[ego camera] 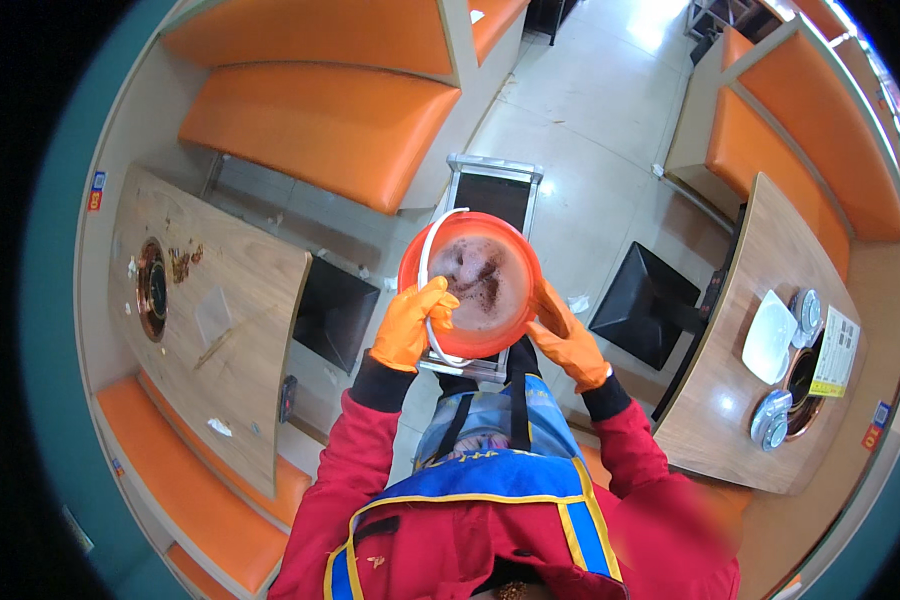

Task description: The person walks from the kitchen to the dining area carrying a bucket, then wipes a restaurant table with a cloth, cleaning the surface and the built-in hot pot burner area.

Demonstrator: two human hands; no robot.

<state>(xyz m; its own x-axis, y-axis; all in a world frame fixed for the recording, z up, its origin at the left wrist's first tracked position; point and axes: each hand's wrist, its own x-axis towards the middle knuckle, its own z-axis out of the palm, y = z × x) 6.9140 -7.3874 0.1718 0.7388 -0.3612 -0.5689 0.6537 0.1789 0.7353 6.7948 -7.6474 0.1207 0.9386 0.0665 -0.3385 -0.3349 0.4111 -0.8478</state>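
An orange-red plastic bucket (470,283) is held in front of my body, above a metal-framed cart (494,166). Cloudy, pinkish liquid with foam and dark bits lies inside it. My left hand (412,322), in an orange rubber glove, is closed on the bucket's white handle (424,259) at the left rim. My right hand (570,339), gloved alike, presses against the bucket's right outer side; part of its fingers is hidden behind the wall of the bucket.
At left, a wooden table (251,247) bears brown stains, tissue scraps and a round grill opening (152,289). The right table (727,360) holds a white dish (767,337), wrapped tableware (771,420) and a printed card (835,352). Orange benches (322,120) and floor litter (578,304) are nearby.
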